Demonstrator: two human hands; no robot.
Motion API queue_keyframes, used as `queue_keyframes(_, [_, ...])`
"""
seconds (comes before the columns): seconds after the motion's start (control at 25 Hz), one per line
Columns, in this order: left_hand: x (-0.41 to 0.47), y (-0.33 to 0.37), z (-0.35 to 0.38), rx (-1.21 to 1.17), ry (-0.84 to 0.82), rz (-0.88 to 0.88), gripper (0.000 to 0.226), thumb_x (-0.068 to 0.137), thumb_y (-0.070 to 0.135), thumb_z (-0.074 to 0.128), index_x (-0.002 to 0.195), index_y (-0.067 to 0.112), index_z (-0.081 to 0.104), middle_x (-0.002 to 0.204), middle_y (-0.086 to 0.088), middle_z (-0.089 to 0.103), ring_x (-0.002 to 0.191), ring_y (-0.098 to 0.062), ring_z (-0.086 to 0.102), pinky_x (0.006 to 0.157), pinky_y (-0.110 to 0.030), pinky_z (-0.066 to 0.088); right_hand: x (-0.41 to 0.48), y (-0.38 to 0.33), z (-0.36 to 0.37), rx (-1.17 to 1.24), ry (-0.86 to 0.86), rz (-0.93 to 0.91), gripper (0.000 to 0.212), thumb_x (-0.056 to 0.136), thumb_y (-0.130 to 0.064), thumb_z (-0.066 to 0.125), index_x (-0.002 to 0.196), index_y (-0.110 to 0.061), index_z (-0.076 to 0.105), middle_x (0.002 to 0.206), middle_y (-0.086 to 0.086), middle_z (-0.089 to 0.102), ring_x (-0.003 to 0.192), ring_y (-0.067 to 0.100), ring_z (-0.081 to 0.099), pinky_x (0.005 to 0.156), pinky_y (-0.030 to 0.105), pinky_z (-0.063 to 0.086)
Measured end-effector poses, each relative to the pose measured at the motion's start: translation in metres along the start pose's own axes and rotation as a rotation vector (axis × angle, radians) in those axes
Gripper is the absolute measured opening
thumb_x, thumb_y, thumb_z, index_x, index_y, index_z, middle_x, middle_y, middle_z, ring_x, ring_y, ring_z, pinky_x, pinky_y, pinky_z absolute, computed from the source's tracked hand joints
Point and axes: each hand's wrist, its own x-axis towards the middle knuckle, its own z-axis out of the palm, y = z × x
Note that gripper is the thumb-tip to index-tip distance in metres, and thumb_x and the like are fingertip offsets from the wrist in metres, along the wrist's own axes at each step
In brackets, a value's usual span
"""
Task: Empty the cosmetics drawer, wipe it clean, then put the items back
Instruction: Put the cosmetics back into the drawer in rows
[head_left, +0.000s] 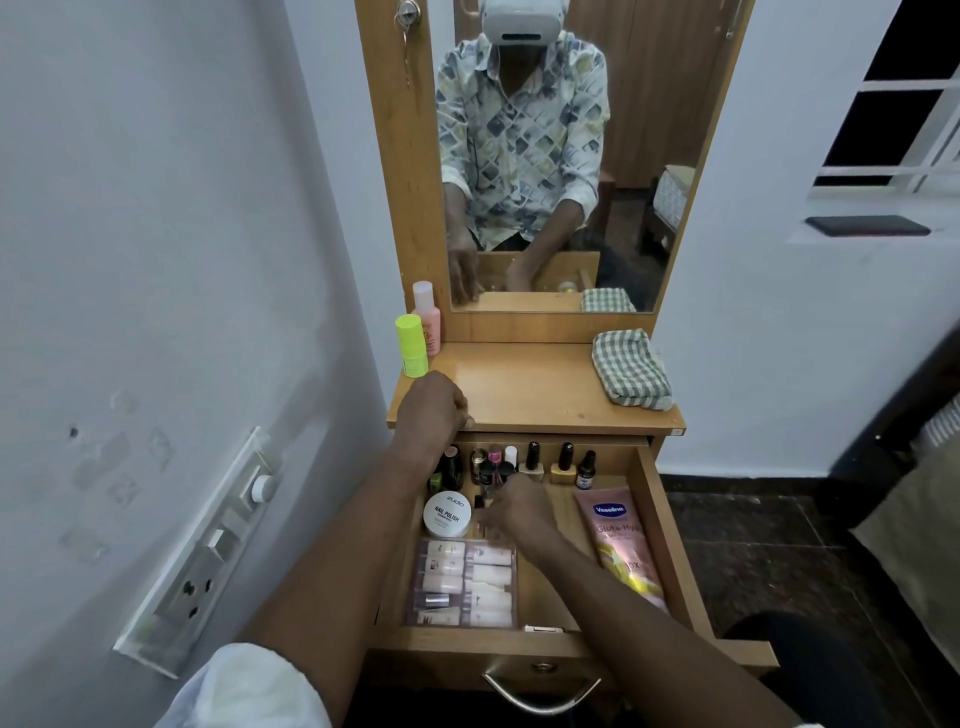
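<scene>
while the drawer (670, 545) stands pulled fully out and nearly full, the person works at emptying it. the left hand (434, 402) rests as a loose fist on the front left corner of the dressing-table top (530, 395), fingers curled in; whether it holds something small cannot be told. just beyond it stand a neon-yellow bottle (411, 345) and a pink bottle (427, 317), probably parked there to keep the drawer's floor free for wiping. the right hand (517, 512) reaches down into the drawer's middle, fingers drawn together over small dark bottles (488, 475), seemingly pinching one, though the fingertips are hidden. nail polish bottles (563, 462) line the back wall; a round nail polish remover tub (447, 514) sits left, a clear case of mini tubes (465, 582) in front of it, a vaseline tube (621, 545) along the right side. the checked cloth (631, 374) waits folded on the top's right, handy for the wipe.
</scene>
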Motion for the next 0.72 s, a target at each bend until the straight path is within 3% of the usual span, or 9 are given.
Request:
queue_keyframes(0.24, [0.005, -0.005, 0.004, -0.06, 0.009, -0.036, 0.026, 0.079, -0.002, 0.077, 0.104, 0.0, 0.073, 0.082, -0.002, 0.06, 0.063, -0.007, 0.05, 0.034, -0.01, 0.041, 0.002, 0.002, 0.004, 0.004, 0.001, -0.06, 0.015, 0.077, -0.028, 0.083, 0.078, -0.016, 0.073, 0.076, -0.002, 0.071, 0.072, 0.015, 0.069, 0.071, 0.037, 0.061])
queue_keyframes(0.36, [0.004, -0.006, 0.006, -0.097, 0.019, -0.052, 0.024, 0.08, -0.003, 0.076, 0.104, 0.0, 0.073, 0.078, 0.002, 0.06, 0.064, -0.008, 0.053, 0.048, -0.027, 0.057, -0.004, 0.003, 0.0, -0.024, -0.004, -0.104, 0.011, 0.081, -0.026, 0.078, 0.077, -0.017, 0.073, 0.079, -0.003, 0.072, 0.074, 0.013, 0.069, 0.071, 0.037, 0.061])
queue_keyframes(0.44, [0.004, -0.007, 0.007, -0.04, 0.039, -0.02, 0.023, 0.08, 0.004, 0.078, 0.102, 0.001, 0.073, 0.084, 0.0, 0.062, 0.064, -0.005, 0.051, 0.047, -0.017, 0.05, -0.013, 0.004, -0.01, -0.057, 0.029, -0.161, 0.013, 0.086, -0.024, 0.073, 0.074, -0.016, 0.072, 0.082, -0.001, 0.073, 0.074, 0.013, 0.069, 0.071, 0.038, 0.061])
queue_keyframes(0.52, [0.007, -0.012, 0.006, -0.076, 0.177, -0.023, 0.025, 0.079, 0.019, 0.081, 0.098, 0.005, 0.075, 0.092, -0.003, 0.07, 0.071, -0.011, 0.057, 0.057, -0.018, 0.044, -0.023, 0.007, -0.021, -0.075, 0.074, -0.217, 0.019, 0.09, -0.023, 0.067, 0.073, -0.016, 0.071, 0.081, 0.002, 0.073, 0.072, 0.014, 0.069, 0.07, 0.037, 0.061])
queue_keyframes(0.6, [0.012, -0.014, 0.005, -0.241, 0.419, -0.121, 0.029, 0.077, 0.023, 0.082, 0.098, 0.006, 0.072, 0.1, -0.008, 0.071, 0.083, -0.017, 0.062, 0.07, -0.023, 0.042, -0.032, 0.014, -0.034, -0.102, 0.109, -0.26, 0.02, 0.092, -0.024, 0.063, 0.076, -0.015, 0.071, 0.078, 0.001, 0.073, 0.07, 0.012, 0.068, 0.066, 0.032, 0.059])
queue_keyframes(0.72, [0.028, -0.01, 0.001, -0.372, 0.638, -0.231, 0.058, 0.077, 0.017, 0.083, 0.125, 0.001, 0.054, 0.126, -0.016, 0.056, 0.111, -0.029, 0.056, 0.082, -0.024, 0.039, -0.039, 0.023, -0.049, -0.096, 0.117, -0.286, 0.016, 0.093, -0.023, 0.062, 0.083, -0.016, 0.073, 0.078, -0.001, 0.073, 0.07, 0.01, 0.068, 0.066, 0.028, 0.057])
